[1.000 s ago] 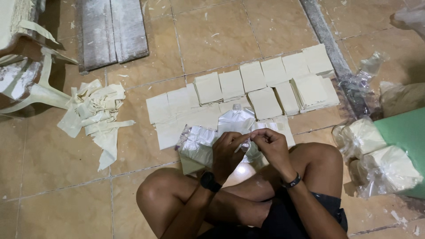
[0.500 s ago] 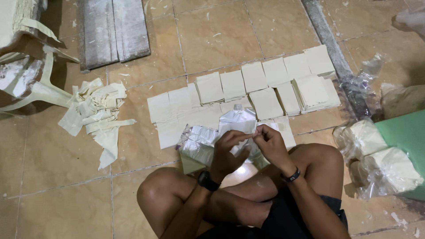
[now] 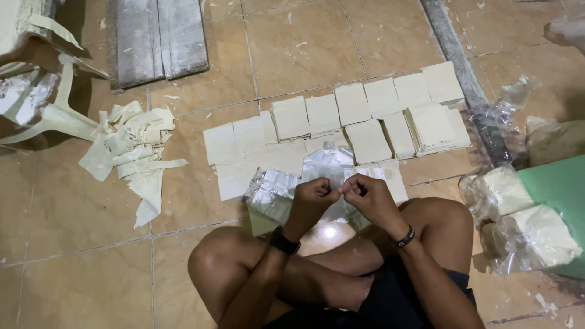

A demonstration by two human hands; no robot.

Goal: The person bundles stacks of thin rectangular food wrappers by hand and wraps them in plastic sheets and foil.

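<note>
I sit cross-legged on a tiled floor. My left hand (image 3: 314,194) and my right hand (image 3: 364,190) are fisted side by side, knuckles touching, both pinching the edge of a clear plastic bag (image 3: 329,166) that stands up just beyond them. Under and beside my hands lies a pile of crinkled plastic bags (image 3: 273,194). Beyond that, rows of stacked cream paper squares (image 3: 365,116) are laid out on the floor.
A heap of cream paper offcuts (image 3: 137,146) lies at the left, beside pale chair legs (image 3: 49,116). Grey boards (image 3: 159,36) lie at the top. At the right are clear bags of pale blocks (image 3: 524,225), a green surface (image 3: 563,189) and crumpled plastic (image 3: 506,109).
My hands have come closer together and closed into fists on the plastic bag's edge; before, the fingers were looser and working at it.
</note>
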